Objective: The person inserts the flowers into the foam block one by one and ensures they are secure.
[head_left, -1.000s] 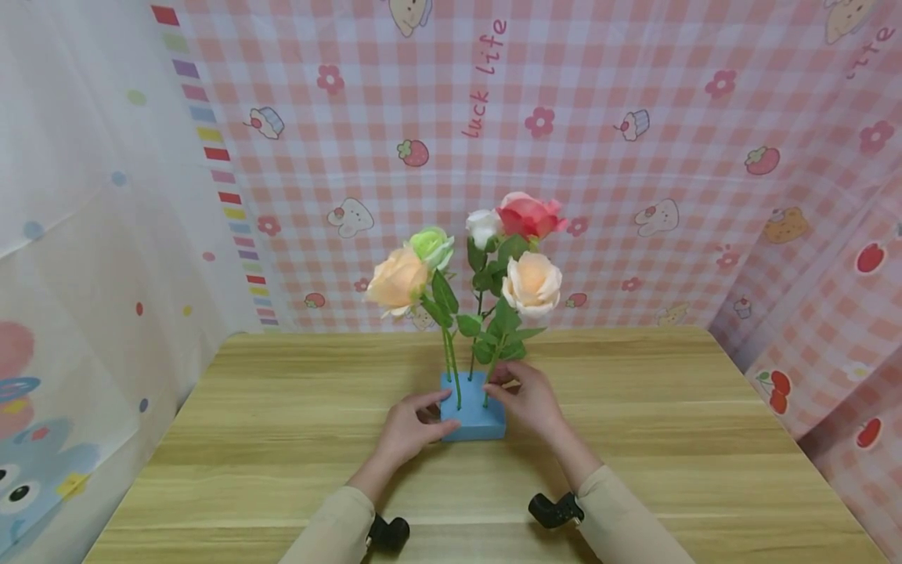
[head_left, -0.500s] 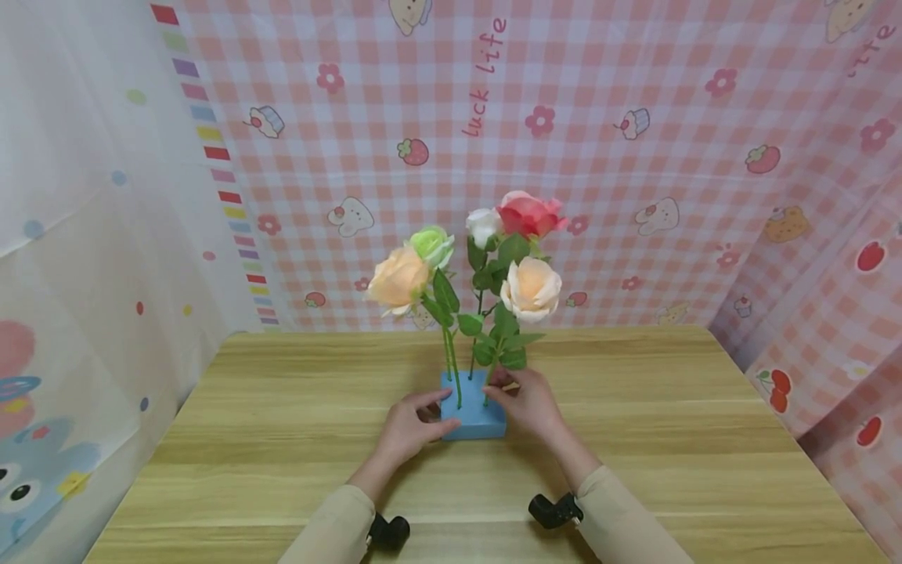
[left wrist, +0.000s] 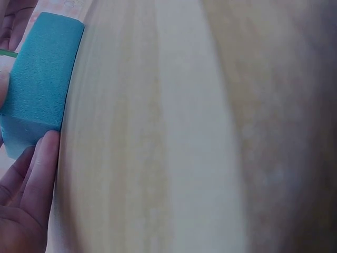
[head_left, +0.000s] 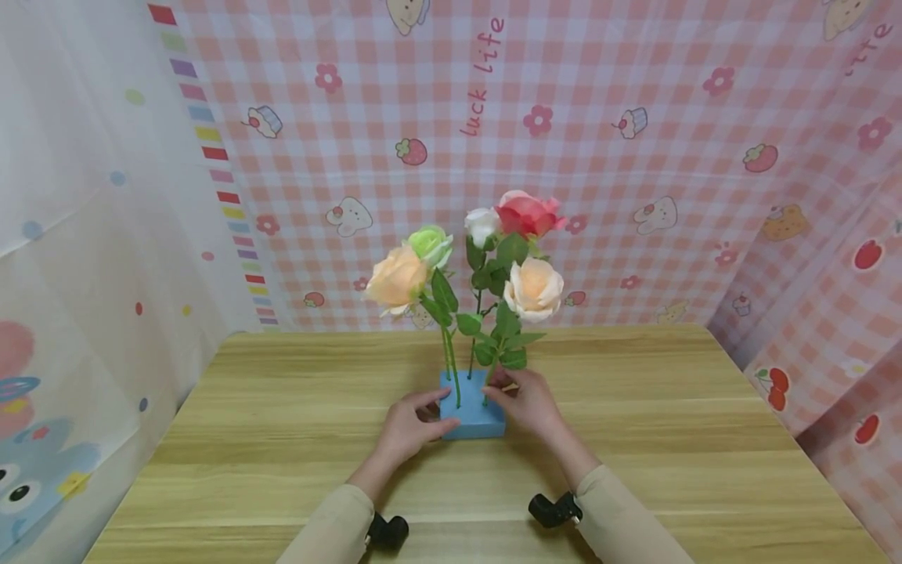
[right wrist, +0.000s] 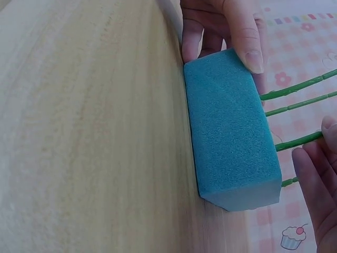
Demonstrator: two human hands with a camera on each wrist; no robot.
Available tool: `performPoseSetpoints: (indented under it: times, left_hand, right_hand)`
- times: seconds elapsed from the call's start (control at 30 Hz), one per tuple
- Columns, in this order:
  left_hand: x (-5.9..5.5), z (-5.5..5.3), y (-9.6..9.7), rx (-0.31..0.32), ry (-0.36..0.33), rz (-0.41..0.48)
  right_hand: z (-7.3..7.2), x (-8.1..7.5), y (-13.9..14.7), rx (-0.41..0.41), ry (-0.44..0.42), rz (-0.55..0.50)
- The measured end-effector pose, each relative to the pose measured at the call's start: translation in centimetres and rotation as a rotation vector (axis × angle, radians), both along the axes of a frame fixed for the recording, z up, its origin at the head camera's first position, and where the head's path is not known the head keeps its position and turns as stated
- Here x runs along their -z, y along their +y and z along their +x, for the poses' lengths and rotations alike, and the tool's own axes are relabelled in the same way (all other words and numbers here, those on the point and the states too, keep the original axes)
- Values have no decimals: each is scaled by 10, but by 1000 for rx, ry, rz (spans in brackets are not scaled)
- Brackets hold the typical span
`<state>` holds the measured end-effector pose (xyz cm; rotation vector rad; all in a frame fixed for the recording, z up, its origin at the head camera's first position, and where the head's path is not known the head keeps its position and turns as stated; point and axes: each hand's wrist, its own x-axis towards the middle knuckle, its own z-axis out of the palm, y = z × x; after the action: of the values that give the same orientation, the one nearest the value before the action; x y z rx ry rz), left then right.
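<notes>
A blue foam block (head_left: 482,430) sits on the table with several artificial roses standing in it. My left hand (head_left: 410,425) grips its left side, the thumb over the front top edge. With thumb and fingertips, my right hand (head_left: 533,401) pinches the green stem (right wrist: 297,142) of the right-hand peach rose (head_left: 533,290), low down near the block. That stem enters the block's top at the front right. Another peach rose (head_left: 396,280) and a light green rose (head_left: 431,246) lean left. Behind stand a white rose (head_left: 482,227) and a pinkish-red rose (head_left: 528,213).
The wooden table (head_left: 282,439) runs back to a pink checked cloth (head_left: 599,157) hanging behind the flowers. A white patterned curtain (head_left: 106,235) hangs at the left. Black devices (head_left: 555,510) are strapped at both wrists.
The right-hand peach rose has dipped slightly and turned a little in my right hand's pinch. My left hand stays on the foam block.
</notes>
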<state>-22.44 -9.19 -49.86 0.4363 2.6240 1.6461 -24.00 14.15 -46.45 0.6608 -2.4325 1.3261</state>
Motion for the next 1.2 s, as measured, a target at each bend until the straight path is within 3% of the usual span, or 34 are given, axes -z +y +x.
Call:
performPoseSetpoints:
  times: [0.47, 1.0, 1.2]
  left_hand:
    - [0, 0, 1, 9, 3, -19]
    - [-1, 1, 1, 30, 57, -49]
    - [-2, 2, -1, 49, 35, -66]
  right_hand:
    - [0, 1, -1, 2, 16, 9]
    - [2, 3, 6, -71, -35, 51]
    - [3, 3, 9, -93, -105, 34]
